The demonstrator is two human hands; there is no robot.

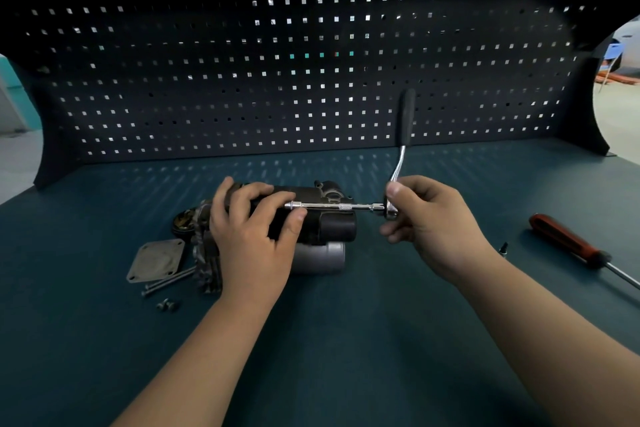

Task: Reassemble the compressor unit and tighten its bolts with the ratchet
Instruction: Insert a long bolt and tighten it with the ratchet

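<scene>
Head view: Gripped the compressor unit (322, 218) near the middle of the workbench (346, 340) with the left hand (249, 236), fingers curled over its dark body. Pinched the ratchet (400, 159) at its head with the right hand (429, 218), with the extension bar (332, 206) level across the unit. Possibly seated on a bolt, hidden by the thumb. Showed cover plate (157, 260) and long bolts (169, 282) loose just beside the unit. Judged early in bolt tightening; called next for swinging the upright handle while bracing the unit.
</scene>
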